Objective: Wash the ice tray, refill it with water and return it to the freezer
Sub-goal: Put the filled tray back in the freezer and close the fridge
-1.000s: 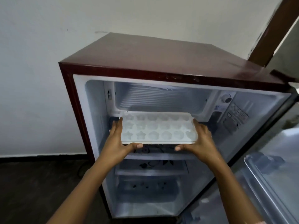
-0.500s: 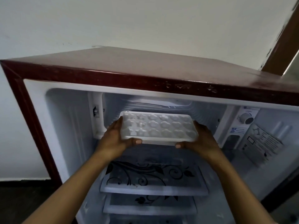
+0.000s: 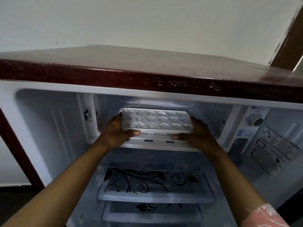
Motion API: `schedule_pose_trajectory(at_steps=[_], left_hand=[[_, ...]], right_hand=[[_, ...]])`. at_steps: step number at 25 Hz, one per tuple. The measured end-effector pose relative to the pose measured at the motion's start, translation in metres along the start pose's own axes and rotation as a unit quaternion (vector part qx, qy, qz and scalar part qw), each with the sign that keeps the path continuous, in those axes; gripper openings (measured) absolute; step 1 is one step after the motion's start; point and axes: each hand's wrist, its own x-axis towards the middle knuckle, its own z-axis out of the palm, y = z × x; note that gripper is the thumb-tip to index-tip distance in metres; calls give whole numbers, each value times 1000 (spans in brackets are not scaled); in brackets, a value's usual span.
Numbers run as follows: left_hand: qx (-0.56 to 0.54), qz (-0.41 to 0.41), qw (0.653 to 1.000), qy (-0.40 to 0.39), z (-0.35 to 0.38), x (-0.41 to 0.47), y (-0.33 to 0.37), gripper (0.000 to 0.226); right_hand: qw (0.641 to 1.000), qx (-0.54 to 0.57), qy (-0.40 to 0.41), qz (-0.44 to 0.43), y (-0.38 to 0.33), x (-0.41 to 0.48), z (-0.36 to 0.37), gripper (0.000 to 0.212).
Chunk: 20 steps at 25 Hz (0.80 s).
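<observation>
Compared with half a second ago, the ice tray [image 3: 157,120] is further in. Its far end now sits inside the mouth of the freezer compartment [image 3: 213,118], and the near edge still pokes out over the lip. The left hand [image 3: 116,131] and right hand [image 3: 198,133] keep hold of the short ends, fingers [image 3: 117,119] wrapped along the sides, thumbs tucked under the front edge. The view's closer too, so the fridge top [image 3: 147,69] spans the whole width and the floral shelf [image 3: 152,182] looks bigger.

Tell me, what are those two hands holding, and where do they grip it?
The white ice tray, by its short ends: left hand on the left end, right hand on the right, thumbs along its front edge.
</observation>
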Motion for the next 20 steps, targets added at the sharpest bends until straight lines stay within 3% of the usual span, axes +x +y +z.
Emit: schedule_pose_trajectory(at_steps=[9, 14, 18, 20], left_hand=[[66, -46, 996, -24, 2, 20, -17, 89], [166, -19, 984, 66, 10, -2, -10, 94], [296, 80, 944, 121, 12, -43, -12, 78], [345, 90, 926, 125, 14, -65, -10, 70]], right_hand=[[999, -29, 2, 21, 0, -2, -1, 98], [998, 45, 14, 36, -2, -13, -2, 95], [990, -116, 75, -41, -14, -49, 14, 77], [977, -170, 85, -96, -21, -77, 26, 71]])
